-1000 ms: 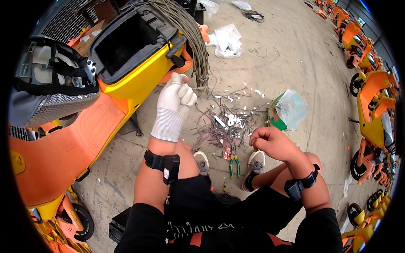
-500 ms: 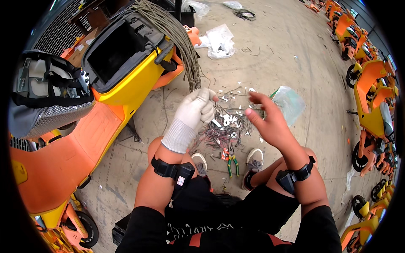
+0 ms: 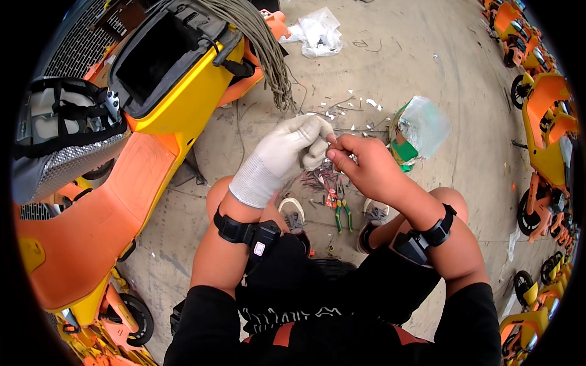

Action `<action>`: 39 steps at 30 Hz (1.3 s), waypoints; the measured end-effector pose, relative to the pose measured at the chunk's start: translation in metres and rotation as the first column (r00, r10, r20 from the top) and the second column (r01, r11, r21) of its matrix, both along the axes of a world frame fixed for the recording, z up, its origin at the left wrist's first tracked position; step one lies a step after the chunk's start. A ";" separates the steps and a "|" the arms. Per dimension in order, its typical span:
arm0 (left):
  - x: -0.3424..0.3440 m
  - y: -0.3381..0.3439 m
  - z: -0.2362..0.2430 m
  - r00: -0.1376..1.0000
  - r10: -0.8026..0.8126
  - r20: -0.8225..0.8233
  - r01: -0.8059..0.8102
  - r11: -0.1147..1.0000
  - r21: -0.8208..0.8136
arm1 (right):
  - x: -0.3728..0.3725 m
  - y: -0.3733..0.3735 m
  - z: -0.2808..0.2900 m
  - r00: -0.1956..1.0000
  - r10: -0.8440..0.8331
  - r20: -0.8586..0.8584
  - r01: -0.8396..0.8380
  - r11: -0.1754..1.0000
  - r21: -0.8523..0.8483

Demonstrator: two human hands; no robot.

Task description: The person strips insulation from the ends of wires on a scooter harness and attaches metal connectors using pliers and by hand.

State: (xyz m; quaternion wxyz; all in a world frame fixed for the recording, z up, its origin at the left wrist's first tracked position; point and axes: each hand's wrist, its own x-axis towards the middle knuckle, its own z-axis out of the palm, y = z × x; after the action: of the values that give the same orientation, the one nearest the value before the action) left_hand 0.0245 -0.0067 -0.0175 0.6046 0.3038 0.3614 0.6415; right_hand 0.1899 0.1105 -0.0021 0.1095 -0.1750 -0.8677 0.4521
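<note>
My left hand (image 3: 296,146), in a white knit glove, is closed with its fingers curled over the litter on the floor. My bare right hand (image 3: 369,165) meets it, thumb and forefinger pinched together at the glove's fingertips. Whatever lies between the fingers is too small to make out. Below the hands is a pile of short dark cable scraps (image 3: 317,179), partly hidden by them. Pliers (image 3: 343,215) with green and yellow handles lie on the floor between my shoes, beside a small red and white packet (image 3: 331,198).
An orange and yellow scooter (image 3: 177,122) stands at my left, a bundle of grey cables (image 3: 259,46) draped over it. A grey bag (image 3: 73,158) rests on it. Beyond my right hand lies a clear and green plastic bag (image 3: 424,131). Parked scooters (image 3: 543,122) line the right side.
My right hand has moved left and closed from spread fingers into a pinch against the gloved left hand. The left hand has shifted slightly right. The view has shifted a little.
</note>
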 end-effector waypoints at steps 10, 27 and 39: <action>-0.022 -0.012 0.017 0.754 -0.187 -0.629 -0.113 0.907 -0.405 | 0.017 0.038 0.026 0.985 0.059 0.159 -0.082 0.986 0.146; -0.016 -0.004 0.013 0.749 0.054 -0.660 -0.325 0.898 -0.296 | 0.027 0.055 0.027 0.981 -0.055 0.186 0.087 0.982 -0.168; 0.010 0.010 0.009 0.898 0.144 -0.416 -0.210 0.971 -0.116 | 0.011 0.025 0.020 0.996 -0.039 0.084 0.061 0.959 -0.278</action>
State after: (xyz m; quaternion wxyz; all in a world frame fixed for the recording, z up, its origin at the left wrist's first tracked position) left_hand 0.0341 0.0031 -0.0086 0.4778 0.3470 0.5542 0.5866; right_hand 0.2012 0.1353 0.0180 0.0613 -0.2278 -0.7940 0.5603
